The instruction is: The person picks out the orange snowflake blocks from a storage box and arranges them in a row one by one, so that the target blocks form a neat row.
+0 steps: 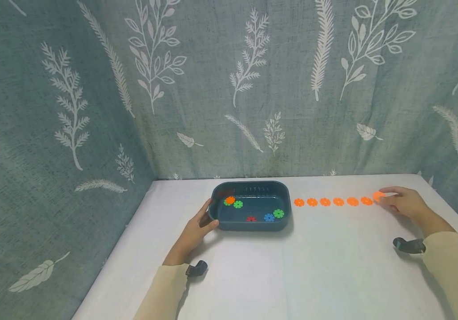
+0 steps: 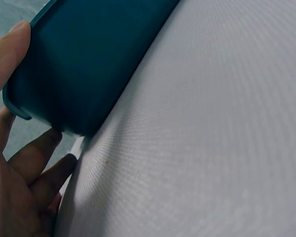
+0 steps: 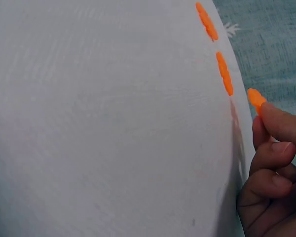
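Observation:
My right hand [image 1: 407, 204] pinches an orange notched plastic disc [image 1: 379, 196] between thumb and fingertips at the right end of a row of similar orange discs [image 1: 339, 202]. In the right wrist view this disc [image 3: 255, 98] is held on edge, apart from the nearest disc in the row [image 3: 224, 74]. My left hand [image 1: 194, 231] grips the left end of a dark teal tray [image 1: 253, 226], its thumb at the near corner and fingers round the side. Inside lie several green, blue, red and orange discs; the green disc [image 1: 279, 214] sits near the right wall.
The white tabletop [image 1: 245, 275] spreads in front of the tray and the row. Grey-green curtains with white leaf prints [image 1: 213, 89] stand behind and beside the table. Dark wrist cameras jut from both sleeves.

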`<state>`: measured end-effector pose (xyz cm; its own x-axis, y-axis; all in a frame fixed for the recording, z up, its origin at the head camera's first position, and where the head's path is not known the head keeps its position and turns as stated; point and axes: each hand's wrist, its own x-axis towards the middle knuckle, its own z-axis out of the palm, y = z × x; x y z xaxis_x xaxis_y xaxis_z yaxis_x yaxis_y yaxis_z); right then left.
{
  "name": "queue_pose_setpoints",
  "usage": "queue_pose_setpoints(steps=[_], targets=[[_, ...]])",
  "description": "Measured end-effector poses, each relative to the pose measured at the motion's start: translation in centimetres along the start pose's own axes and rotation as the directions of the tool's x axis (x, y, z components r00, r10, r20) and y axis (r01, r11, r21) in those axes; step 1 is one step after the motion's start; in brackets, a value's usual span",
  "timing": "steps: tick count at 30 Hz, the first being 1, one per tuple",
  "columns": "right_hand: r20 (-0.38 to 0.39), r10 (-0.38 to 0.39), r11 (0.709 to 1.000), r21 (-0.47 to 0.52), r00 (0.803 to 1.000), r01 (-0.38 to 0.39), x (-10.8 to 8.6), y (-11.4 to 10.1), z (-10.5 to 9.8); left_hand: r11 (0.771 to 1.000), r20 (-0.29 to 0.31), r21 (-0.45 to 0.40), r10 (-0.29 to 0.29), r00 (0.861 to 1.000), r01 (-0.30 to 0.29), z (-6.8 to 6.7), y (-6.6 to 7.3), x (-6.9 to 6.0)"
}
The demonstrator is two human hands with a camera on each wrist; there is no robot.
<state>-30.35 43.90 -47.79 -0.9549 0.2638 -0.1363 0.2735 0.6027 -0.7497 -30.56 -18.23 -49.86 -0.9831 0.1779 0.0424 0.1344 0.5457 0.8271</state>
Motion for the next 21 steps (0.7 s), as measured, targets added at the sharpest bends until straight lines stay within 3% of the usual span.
queue_pose_setpoints(steps=[5, 13, 21], targets=[[0.004, 0.04, 0.999, 0.006, 0.999, -0.04, 0.13, -0.03, 0.03, 1.0, 0.002, -0.008, -0.002, 1.0, 0.002, 0.03, -0.07, 0.0], [0.024, 0.011, 1.0, -0.022, 1.0, -0.011, 0.43, 0.21, 0.03, 1.0, 0.003, 0.005, 0.006, 1.0, -0.006, -0.03, -0.11, 0.1], [0.036, -0.002, 0.993, -0.121, 0.999, 0.006, -0.01, -0.19, -0.08, 1.0, 0.006, -0.005, -0.002, 1.0, 0.002, 0.0, 0.08, 0.04]])
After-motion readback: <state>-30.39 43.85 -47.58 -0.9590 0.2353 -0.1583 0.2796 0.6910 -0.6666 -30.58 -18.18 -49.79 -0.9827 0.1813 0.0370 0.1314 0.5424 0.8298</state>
